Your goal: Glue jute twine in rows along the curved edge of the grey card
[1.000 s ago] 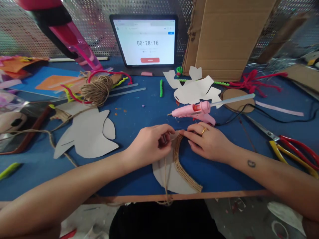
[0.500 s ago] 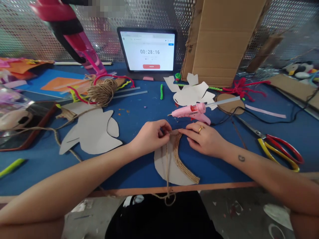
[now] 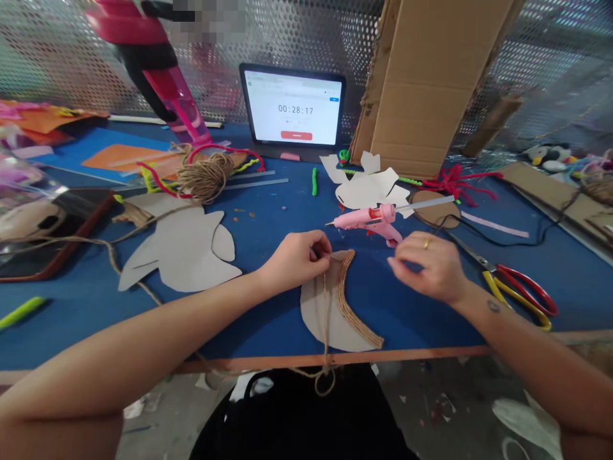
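Pinching a strand of twine (image 3: 322,257) between thumb and fingers, the left hand (image 3: 294,260) rests at the top of a grey card cut-out (image 3: 317,313), which lies near the front edge of the blue table (image 3: 268,332). The strand drops across the card and over that edge, ending in a loose loop below it. A coil of twine (image 3: 347,300) follows the card's curved side. The right hand (image 3: 428,268), wearing a gold ring (image 3: 428,243), is raised just right of the card, its fingers loosely spread and holding nothing. It is near a pink glue gun (image 3: 368,217) lying mid-table, with a glue stick (image 3: 424,204) in its back.

At the table's back edge, a tablet (image 3: 293,105) shows a timer reading 00:28:17, above a red button whose label is too small to read. Beside it stands a cardboard sheet (image 3: 426,83) with small dark marks on its edge that cannot be read. Red-handled scissors (image 3: 520,297) lie toward the right edge, and a ball of twine (image 3: 205,179) sits toward the back left corner. A perforated metal screen (image 3: 57,57) rises behind the table, and scraps lie on the floor (image 3: 143,434) below.
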The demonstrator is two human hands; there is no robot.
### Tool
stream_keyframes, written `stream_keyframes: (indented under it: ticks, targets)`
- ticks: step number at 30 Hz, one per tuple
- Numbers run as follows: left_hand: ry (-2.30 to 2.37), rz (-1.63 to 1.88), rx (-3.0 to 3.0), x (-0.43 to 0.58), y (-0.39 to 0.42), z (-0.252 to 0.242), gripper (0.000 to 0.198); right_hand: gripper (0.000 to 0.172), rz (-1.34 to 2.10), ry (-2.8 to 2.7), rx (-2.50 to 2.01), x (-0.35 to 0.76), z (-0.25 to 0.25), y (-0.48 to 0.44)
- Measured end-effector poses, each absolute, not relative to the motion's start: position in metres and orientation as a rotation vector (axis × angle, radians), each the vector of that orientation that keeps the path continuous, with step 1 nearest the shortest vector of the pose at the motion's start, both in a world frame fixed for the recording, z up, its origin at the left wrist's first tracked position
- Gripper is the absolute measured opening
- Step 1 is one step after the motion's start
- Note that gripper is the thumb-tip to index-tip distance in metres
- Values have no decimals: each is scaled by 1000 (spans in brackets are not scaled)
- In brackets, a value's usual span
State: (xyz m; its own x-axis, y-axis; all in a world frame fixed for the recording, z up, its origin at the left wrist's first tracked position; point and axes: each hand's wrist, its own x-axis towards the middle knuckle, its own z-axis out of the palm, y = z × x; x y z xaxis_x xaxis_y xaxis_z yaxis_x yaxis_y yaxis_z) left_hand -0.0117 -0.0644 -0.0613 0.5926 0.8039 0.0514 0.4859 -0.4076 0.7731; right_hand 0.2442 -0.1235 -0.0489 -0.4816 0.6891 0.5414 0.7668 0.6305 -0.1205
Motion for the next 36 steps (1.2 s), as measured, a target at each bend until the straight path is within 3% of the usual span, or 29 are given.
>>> stream_keyframes:
  ticks: [3,7,18,26,36]
  targets:
    - [1021,557,2079,-12,-64,-61,10,14,-132,-2080,-1359,257,-41,-113]
    - [1020,570,2090,-11,-64,-61,10,39,195,-2117,-1467,256,-43,-82]
    - [1015,586,2115,-13,-66,-62,10,31,630,-2025,-1454,245,-36,-89]
    - [1005,593,2080,-13,-64,-63,7,14,679,-2124,-1512,252,-3,-135]
    - [997,626,2103,-12,-63,-65,8,34,605,-2457,-1513,235,4,-134]
